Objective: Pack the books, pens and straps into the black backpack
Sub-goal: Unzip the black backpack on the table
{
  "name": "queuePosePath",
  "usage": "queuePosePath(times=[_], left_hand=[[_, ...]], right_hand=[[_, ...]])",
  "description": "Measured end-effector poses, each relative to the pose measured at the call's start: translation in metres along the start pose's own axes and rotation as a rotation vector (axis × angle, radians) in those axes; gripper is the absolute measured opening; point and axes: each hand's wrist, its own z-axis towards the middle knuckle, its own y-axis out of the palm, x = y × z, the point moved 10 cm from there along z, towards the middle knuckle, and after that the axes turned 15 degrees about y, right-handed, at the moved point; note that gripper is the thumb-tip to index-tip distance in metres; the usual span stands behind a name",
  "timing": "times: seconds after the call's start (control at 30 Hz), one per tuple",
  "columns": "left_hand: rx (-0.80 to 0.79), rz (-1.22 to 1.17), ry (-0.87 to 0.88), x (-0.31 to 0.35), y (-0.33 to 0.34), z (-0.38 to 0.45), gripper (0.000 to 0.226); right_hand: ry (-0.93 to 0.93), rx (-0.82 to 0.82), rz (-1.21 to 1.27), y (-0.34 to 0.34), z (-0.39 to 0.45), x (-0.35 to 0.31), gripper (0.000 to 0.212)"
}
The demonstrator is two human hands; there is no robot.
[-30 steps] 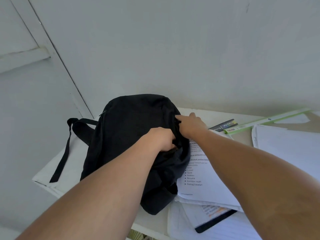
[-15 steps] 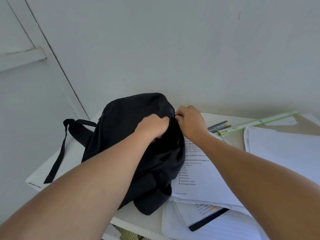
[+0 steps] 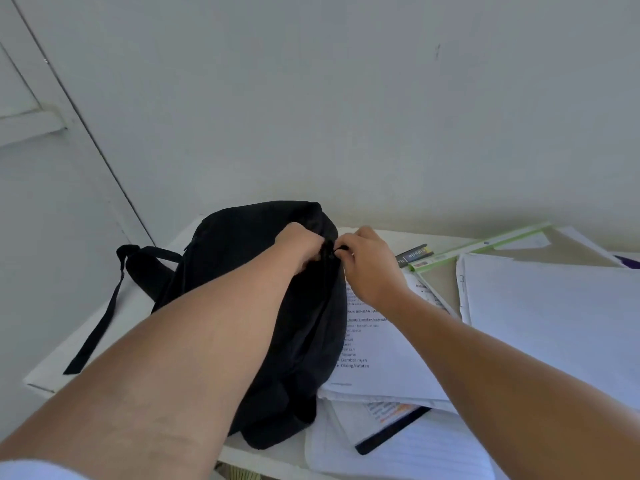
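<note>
Gripping the top of the black backpack on the table, the left hand steadies it while the right hand pinches the zip pull; judged next: draw the zip along, fabric held taut.

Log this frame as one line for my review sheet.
phase: working zipper | left hand: grips black backpack | right hand: pinches zipper pull | papers: unpacked on table

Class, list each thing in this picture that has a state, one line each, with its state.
black backpack: lying on the table, gripped by both hands.
left hand: gripping backpack fabric.
right hand: pinching the zipper pull.
strap: hanging loose.
papers: lying unpacked.
</note>
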Motion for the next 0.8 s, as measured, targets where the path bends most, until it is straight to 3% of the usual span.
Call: queuePosePath(times=[0.07,0.13,0.23,0.3,0.4,0.5,0.67,0.8], left_hand=[[-0.154,0.075,-0.086,0.001,0.01,-0.03,0.029],[-0.218,0.148,-0.096,-0.004,0.014,-0.03,0.025],[0.002,0.176,0.088,0.011,-0.008,-0.012,0.008],[0.113,0.216,0.184,0.018,-0.02,-0.009,0.022],[-0.143,0.094,0.092,0.007,0.003,-0.021,0.038],[-0.261,0.209,0.077,0.004,0.011,-0.033,0.019],[-0.033,0.245,0.229,0.017,-0.006,-0.024,0.023],[-0.324,0.251,0.066,-0.002,0.013,-0.047,0.029]], right_hand=[[0.011,-0.002,0.004,-0.001,-0.003,-0.001,0.021],[0.002,-0.026,-0.012,0.003,-0.009,-0.003,0.02],[-0.009,-0.033,0.023,0.0,-0.02,-0.005,0.02],[-0.016,-0.031,0.038,-0.004,-0.024,-0.007,0.02],[0.002,-0.031,0.018,-0.007,-0.028,-0.004,0.019],[0.026,-0.042,0.014,-0.003,-0.034,0.003,0.02],[0.002,-0.049,0.025,-0.004,-0.048,0.001,0.021],[0.003,-0.05,0.016,-0.006,-0.054,0.004,0.019]])
